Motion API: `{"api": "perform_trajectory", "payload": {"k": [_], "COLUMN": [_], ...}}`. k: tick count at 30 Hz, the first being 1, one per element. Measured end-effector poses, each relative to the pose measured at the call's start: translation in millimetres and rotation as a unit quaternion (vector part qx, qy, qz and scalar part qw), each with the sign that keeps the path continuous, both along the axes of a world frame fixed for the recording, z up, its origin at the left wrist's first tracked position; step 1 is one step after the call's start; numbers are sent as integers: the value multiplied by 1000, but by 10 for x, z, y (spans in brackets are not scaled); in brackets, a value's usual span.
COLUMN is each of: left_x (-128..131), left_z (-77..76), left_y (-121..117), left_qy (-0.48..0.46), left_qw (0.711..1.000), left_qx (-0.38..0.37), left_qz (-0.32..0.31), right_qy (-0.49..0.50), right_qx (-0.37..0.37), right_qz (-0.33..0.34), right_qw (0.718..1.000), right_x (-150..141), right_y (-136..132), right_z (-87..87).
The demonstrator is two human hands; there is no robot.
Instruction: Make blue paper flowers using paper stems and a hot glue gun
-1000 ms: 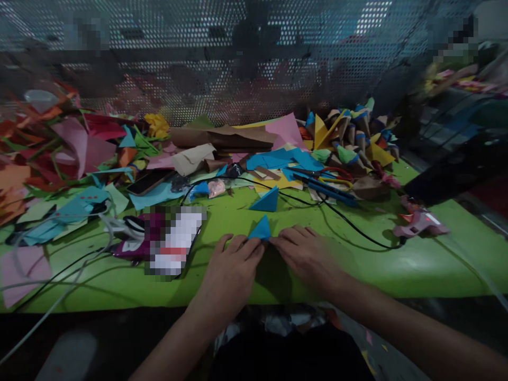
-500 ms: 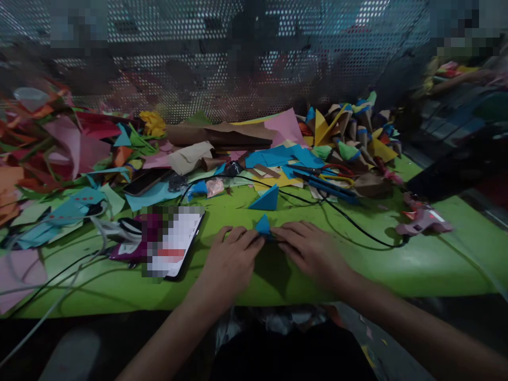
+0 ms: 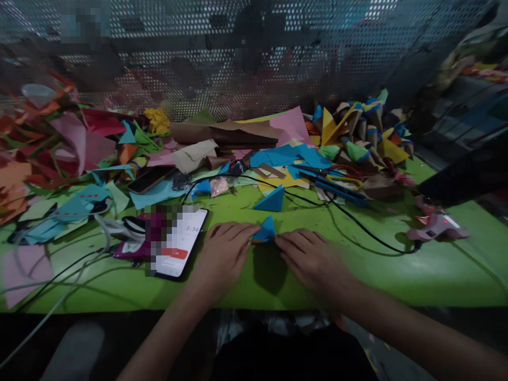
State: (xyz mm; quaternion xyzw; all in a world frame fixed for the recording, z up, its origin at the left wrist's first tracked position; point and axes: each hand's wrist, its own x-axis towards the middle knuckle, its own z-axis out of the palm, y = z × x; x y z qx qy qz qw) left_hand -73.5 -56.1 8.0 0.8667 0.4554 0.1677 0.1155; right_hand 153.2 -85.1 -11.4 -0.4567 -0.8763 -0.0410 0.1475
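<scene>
A small folded piece of blue paper point(image 3: 265, 229) stands up in a point between my two hands at the front of the green table. My left hand point(image 3: 228, 248) pinches its left edge with the fingers together. On the opposite side, the fingertips of my right hand point(image 3: 307, 254) press at its right lower corner. The thumbs are mostly hidden. Just behind lies a second folded blue paper triangle point(image 3: 272, 199), touched by neither hand.
Left of my hands lie a lit phone point(image 3: 184, 246) and a purple-and-white tool point(image 3: 130, 241) with cords. Scissors point(image 3: 341, 185), paper scraps and paper cones point(image 3: 363, 124) line the back. A black cable point(image 3: 357, 222) runs to a pink device point(image 3: 436, 225) on the right.
My hands have moved slightly apart, so more of the folded blue paper shows between them. The view has shifted a little, and everything else stays put.
</scene>
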Motion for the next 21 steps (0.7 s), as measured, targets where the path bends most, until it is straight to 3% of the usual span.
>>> {"api": "perform_trajectory", "payload": {"k": [3,10,21], "left_x": [-20,101,125], "left_z": [8,-84,-89], "left_y": [-104,-283,-124], "left_qy": [0,84,92], "left_qw": [999,992,991], "left_qx": [43,94,93], "left_qz": [17,-17,-17], "right_qy": [-2,-7,13], "right_qx": [-9,-30,-37], "right_qz": [-1,-14,-28], "right_qw": [1000,999,999], "right_x": [-1,-19,12], "right_y": [10,34,103], "right_z": [5,13,-14]}}
